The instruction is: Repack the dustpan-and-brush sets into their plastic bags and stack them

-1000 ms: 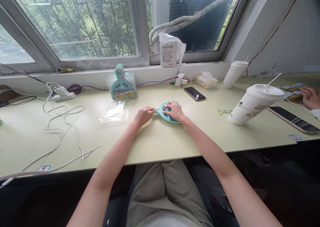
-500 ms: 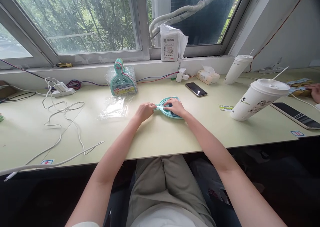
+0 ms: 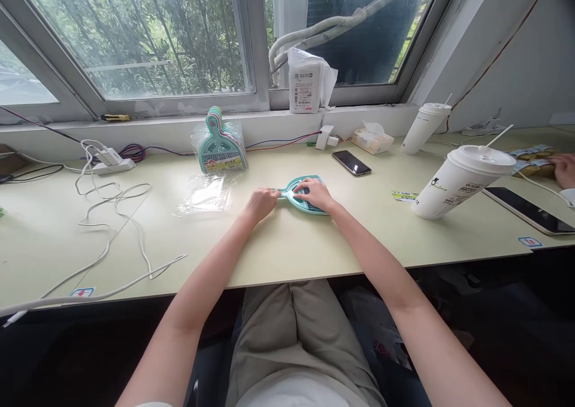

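Observation:
A small teal dustpan-and-brush set point(image 3: 300, 188) lies flat on the pale desk point(image 3: 287, 245) in front of me. My left hand point(image 3: 262, 203) pinches its handle end at the left. My right hand point(image 3: 316, 194) rests on top of the pan's wide part, fingers spread over the brush inside. Behind and to the left, a bagged stack of the same sets point(image 3: 220, 142) stands upright against the window ledge. An empty clear plastic bag point(image 3: 205, 194) lies flat just left of my left hand.
White cables point(image 3: 112, 215) and a charger point(image 3: 110, 160) sprawl at the left. A phone point(image 3: 351, 162), tissue box point(image 3: 372, 140) and two lidded cups point(image 3: 462, 180) sit at the right, with a tablet point(image 3: 530, 210). Another person's hand point(image 3: 565, 169) is at the far right edge.
My hands stay on the teal set with almost no shift. The view has tilted slightly, and the other person's hand at the right has drawn back toward the edge.

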The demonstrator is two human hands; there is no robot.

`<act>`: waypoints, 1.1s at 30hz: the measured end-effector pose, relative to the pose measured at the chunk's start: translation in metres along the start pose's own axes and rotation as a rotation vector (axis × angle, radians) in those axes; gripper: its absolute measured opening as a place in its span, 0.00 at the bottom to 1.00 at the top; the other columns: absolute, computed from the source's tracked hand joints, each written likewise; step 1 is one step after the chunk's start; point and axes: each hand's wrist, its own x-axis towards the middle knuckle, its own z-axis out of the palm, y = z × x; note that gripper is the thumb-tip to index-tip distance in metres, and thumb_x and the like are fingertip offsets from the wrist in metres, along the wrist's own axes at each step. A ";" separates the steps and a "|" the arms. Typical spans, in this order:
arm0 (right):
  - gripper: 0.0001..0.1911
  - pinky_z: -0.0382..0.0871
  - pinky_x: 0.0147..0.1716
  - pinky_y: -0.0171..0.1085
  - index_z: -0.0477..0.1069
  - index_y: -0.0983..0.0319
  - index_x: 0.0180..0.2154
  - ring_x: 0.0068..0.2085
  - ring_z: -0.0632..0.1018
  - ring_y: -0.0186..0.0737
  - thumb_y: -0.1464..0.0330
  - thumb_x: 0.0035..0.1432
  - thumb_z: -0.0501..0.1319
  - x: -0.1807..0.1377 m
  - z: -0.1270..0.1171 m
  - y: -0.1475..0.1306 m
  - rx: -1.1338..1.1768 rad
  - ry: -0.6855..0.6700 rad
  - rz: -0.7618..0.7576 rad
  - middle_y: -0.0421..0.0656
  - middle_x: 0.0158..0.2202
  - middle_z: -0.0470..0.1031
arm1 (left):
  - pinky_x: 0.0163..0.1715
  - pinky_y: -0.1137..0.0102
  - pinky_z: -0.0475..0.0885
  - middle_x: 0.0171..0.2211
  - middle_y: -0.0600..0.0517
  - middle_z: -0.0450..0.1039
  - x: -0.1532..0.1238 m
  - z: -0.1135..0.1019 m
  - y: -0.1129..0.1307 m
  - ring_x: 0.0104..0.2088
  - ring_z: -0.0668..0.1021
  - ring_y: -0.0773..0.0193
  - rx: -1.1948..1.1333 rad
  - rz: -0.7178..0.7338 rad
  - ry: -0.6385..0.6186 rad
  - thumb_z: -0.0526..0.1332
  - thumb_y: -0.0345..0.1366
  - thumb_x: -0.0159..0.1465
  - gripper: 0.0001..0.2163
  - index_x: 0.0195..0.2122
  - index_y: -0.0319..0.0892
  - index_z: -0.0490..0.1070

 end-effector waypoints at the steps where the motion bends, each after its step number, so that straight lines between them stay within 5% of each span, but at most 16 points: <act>1: 0.10 0.60 0.49 0.45 0.78 0.52 0.38 0.50 0.70 0.47 0.58 0.55 0.63 0.000 0.000 0.000 -0.004 0.000 0.002 0.42 0.47 0.73 | 0.33 0.67 0.66 0.30 0.44 0.75 0.000 0.001 0.000 0.33 0.77 0.57 -0.003 0.000 0.002 0.49 0.26 0.63 0.16 0.42 0.41 0.76; 8: 0.11 0.57 0.49 0.46 0.78 0.54 0.39 0.50 0.70 0.47 0.59 0.56 0.62 -0.004 -0.002 -0.006 -0.068 0.018 -0.040 0.43 0.48 0.73 | 0.36 0.66 0.67 0.33 0.43 0.76 -0.003 0.006 -0.006 0.36 0.76 0.57 -0.120 0.012 0.063 0.49 0.28 0.65 0.15 0.42 0.42 0.76; 15: 0.10 0.55 0.50 0.46 0.78 0.55 0.37 0.50 0.69 0.47 0.58 0.56 0.62 -0.005 -0.007 -0.009 -0.081 0.081 -0.066 0.43 0.46 0.74 | 0.43 0.65 0.68 0.51 0.46 0.73 -0.004 0.005 -0.015 0.51 0.72 0.56 -0.276 0.068 0.217 0.51 0.24 0.64 0.16 0.45 0.46 0.74; 21: 0.10 0.55 0.49 0.46 0.77 0.56 0.35 0.50 0.69 0.47 0.59 0.54 0.63 -0.007 -0.007 -0.014 -0.056 0.135 -0.086 0.43 0.45 0.74 | 0.46 0.60 0.68 0.45 0.46 0.75 -0.004 0.002 -0.022 0.49 0.72 0.54 -0.216 0.039 0.299 0.50 0.29 0.66 0.14 0.44 0.45 0.74; 25: 0.10 0.56 0.48 0.46 0.77 0.56 0.35 0.50 0.69 0.48 0.59 0.54 0.62 -0.008 -0.009 -0.017 -0.043 0.165 -0.068 0.45 0.45 0.73 | 0.49 0.60 0.67 0.50 0.47 0.72 -0.005 -0.001 -0.020 0.53 0.69 0.54 -0.357 -0.059 0.388 0.49 0.31 0.67 0.15 0.47 0.48 0.73; 28: 0.10 0.57 0.47 0.46 0.76 0.56 0.36 0.50 0.68 0.48 0.59 0.55 0.62 -0.009 -0.009 -0.021 -0.015 0.238 -0.041 0.45 0.46 0.72 | 0.54 0.58 0.65 0.59 0.45 0.62 -0.003 0.000 -0.011 0.59 0.65 0.53 -0.614 -0.301 0.542 0.54 0.37 0.66 0.19 0.59 0.47 0.62; 30: 0.11 0.58 0.47 0.45 0.76 0.56 0.37 0.50 0.68 0.48 0.59 0.56 0.61 -0.010 -0.008 -0.025 0.004 0.314 -0.011 0.46 0.46 0.72 | 0.55 0.56 0.64 0.60 0.41 0.60 0.000 0.004 0.000 0.58 0.66 0.52 -0.894 -0.466 0.492 0.55 0.43 0.65 0.25 0.62 0.45 0.56; 33: 0.12 0.58 0.47 0.45 0.75 0.57 0.38 0.50 0.68 0.48 0.59 0.58 0.58 -0.014 -0.005 -0.033 -0.008 0.413 0.023 0.47 0.46 0.71 | 0.53 0.57 0.66 0.57 0.42 0.65 0.003 0.009 0.017 0.53 0.72 0.55 -1.405 -0.438 0.107 0.50 0.51 0.66 0.25 0.60 0.45 0.59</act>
